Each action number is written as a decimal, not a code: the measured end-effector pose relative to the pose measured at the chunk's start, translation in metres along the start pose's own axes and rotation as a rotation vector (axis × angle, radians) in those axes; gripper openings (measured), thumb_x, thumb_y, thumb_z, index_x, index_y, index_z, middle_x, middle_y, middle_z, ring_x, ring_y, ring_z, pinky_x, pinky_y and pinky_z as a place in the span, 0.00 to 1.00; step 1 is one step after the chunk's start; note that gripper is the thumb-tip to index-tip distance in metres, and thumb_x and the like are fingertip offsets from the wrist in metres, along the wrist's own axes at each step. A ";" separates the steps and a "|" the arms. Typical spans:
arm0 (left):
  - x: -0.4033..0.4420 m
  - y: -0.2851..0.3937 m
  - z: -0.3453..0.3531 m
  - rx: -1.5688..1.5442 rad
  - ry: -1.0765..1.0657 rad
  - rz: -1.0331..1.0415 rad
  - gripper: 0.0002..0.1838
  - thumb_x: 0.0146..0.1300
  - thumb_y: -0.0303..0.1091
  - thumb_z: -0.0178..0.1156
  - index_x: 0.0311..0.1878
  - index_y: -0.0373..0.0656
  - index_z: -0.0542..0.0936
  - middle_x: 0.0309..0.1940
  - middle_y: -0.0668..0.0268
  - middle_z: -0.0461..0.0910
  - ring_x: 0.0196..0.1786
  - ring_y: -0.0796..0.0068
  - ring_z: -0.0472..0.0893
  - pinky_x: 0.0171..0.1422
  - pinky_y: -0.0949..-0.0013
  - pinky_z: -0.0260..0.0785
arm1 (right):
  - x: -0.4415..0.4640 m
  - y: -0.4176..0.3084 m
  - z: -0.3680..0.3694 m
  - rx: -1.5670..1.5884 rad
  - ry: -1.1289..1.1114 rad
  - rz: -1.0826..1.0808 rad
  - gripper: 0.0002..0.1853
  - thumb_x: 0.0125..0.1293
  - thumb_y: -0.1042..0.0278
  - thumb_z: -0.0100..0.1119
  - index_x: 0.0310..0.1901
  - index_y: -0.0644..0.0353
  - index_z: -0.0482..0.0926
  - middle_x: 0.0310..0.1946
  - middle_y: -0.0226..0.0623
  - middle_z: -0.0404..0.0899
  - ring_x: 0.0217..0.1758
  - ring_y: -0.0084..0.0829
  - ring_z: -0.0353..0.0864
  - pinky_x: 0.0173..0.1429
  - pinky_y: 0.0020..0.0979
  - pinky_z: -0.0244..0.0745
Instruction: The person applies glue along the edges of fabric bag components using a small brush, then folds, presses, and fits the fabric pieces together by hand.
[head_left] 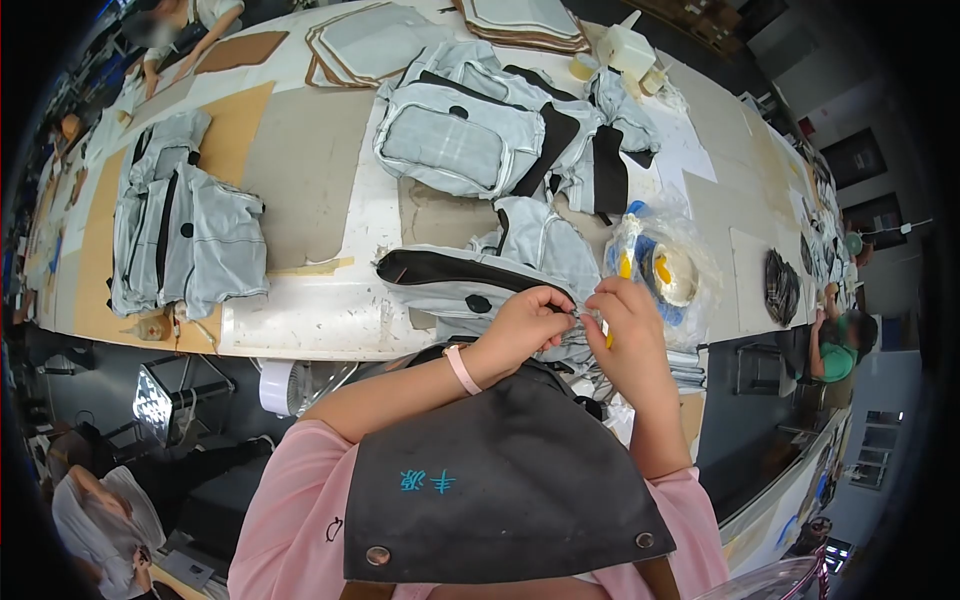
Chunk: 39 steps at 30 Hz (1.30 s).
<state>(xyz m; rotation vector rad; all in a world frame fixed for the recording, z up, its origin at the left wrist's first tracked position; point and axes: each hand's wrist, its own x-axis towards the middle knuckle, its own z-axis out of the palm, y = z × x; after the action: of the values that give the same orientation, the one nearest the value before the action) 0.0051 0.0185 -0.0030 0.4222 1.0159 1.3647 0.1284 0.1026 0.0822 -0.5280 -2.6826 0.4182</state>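
Hands (pixel 522 328) meet at grey bag (pixel 440 296), clear plastic bag (pixel 703 295) close by

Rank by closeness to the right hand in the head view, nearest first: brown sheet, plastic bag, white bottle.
1. Plastic bag: right beside the right hand, on its right.
2. White bottle: well beyond the hand, near the view's top.
3. Brown sheet: far off, upper left.

The wearer has two hands (pixel 525 328), one wristband (pixel 463 370) and one apron (pixel 500 490). The counter (pixel 300 330) bears two panel stacks (pixel 525 14) and one jug (pixel 625 50); overlapping bags (pixel 440 155) cannot be counted.
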 end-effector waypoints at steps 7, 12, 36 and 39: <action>0.002 -0.001 0.001 -0.002 0.005 -0.002 0.08 0.57 0.28 0.63 0.39 0.42 0.75 0.21 0.76 0.71 0.22 0.89 0.68 0.23 0.84 0.57 | 0.002 0.007 0.006 -0.011 -0.038 0.024 0.10 0.48 0.80 0.62 0.34 0.63 0.75 0.38 0.39 0.73 0.40 0.43 0.72 0.45 0.38 0.69; 0.001 0.003 0.002 0.001 0.007 -0.006 0.09 0.57 0.30 0.63 0.39 0.41 0.75 0.19 0.75 0.71 0.20 0.89 0.68 0.23 0.84 0.57 | 0.003 0.005 -0.003 -0.011 0.072 -0.014 0.10 0.51 0.80 0.61 0.37 0.63 0.76 0.36 0.40 0.76 0.37 0.43 0.75 0.41 0.35 0.71; 0.009 0.011 -0.010 -0.142 0.006 -0.104 0.11 0.67 0.36 0.50 0.40 0.38 0.77 0.16 0.72 0.71 0.18 0.85 0.66 0.23 0.80 0.57 | -0.025 -0.012 -0.026 0.176 0.202 -0.212 0.18 0.51 0.59 0.69 0.38 0.61 0.77 0.30 0.36 0.82 0.24 0.33 0.76 0.30 0.31 0.68; 0.000 0.018 -0.015 0.017 0.019 0.011 0.11 0.68 0.37 0.50 0.44 0.39 0.75 0.19 0.71 0.72 0.21 0.85 0.69 0.26 0.80 0.61 | -0.036 -0.009 -0.030 0.258 0.312 -0.061 0.19 0.58 0.52 0.63 0.39 0.61 0.77 0.30 0.36 0.82 0.24 0.32 0.76 0.30 0.30 0.68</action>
<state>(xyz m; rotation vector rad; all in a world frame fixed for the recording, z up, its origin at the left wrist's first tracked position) -0.0176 0.0185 0.0033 0.4288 1.0424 1.3725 0.1685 0.0864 0.1008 -0.3974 -2.2967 0.6002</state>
